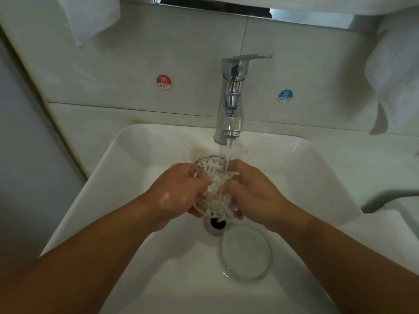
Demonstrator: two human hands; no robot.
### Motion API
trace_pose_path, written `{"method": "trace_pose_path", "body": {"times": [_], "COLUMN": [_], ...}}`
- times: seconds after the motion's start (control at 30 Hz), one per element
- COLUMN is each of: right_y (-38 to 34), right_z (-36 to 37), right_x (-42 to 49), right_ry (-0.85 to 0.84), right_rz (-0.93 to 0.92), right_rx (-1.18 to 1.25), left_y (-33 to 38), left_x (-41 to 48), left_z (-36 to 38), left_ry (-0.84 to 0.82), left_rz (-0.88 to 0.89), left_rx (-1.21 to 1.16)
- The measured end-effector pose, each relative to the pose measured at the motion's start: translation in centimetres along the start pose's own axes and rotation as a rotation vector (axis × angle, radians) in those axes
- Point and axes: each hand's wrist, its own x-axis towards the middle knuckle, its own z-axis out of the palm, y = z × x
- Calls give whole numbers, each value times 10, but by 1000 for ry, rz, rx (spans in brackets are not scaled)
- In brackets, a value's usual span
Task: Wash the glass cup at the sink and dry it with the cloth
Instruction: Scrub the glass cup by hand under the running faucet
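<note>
While the chrome faucet (231, 98) runs, our left hand (179, 191) and right hand (256, 193) both wrapped round the ribbed glass cup (212, 196), tilted over the glossy white sink (127, 177), round clear saucer (246, 252) nearby.

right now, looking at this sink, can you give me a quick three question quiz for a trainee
1. True or false: water is running from the faucet onto the glass cup.
2. Left hand, right hand: which hands grip the cup? A left only, B right only, C both.
3. Fill in: the red sticker reads ____.

Key: 1 true; 2 C; 3 HOT.
</note>
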Motion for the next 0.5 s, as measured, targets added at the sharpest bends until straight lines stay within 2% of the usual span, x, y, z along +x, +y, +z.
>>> {"method": "trace_pose_path", "body": {"times": [0.07,0.17,0.27,0.3,0.43,0.5], "right_y": [-2,-4,-9,-10,-5,-5], "right_z": [1,6,7,6,0,1], "right_x": [4,4,-3,-4,-1,-1], "right_ry": [102,176,50,44,163,142], "right_rz": [-7,28,88,95,59,65], "right_rx": [-109,-41,230,237,-188,-240], "left_y": [-1,-6,-5,-4,-1,-3], "left_x": [1,3,2,1,-1,-1], "left_z": [2,10,13,13,10,10], "left_ry": [27,141,194,177,83,61], "left_rz": [13,56,86,90,71,49], "left_rx": [-42,-18,105,122,90,97]}}
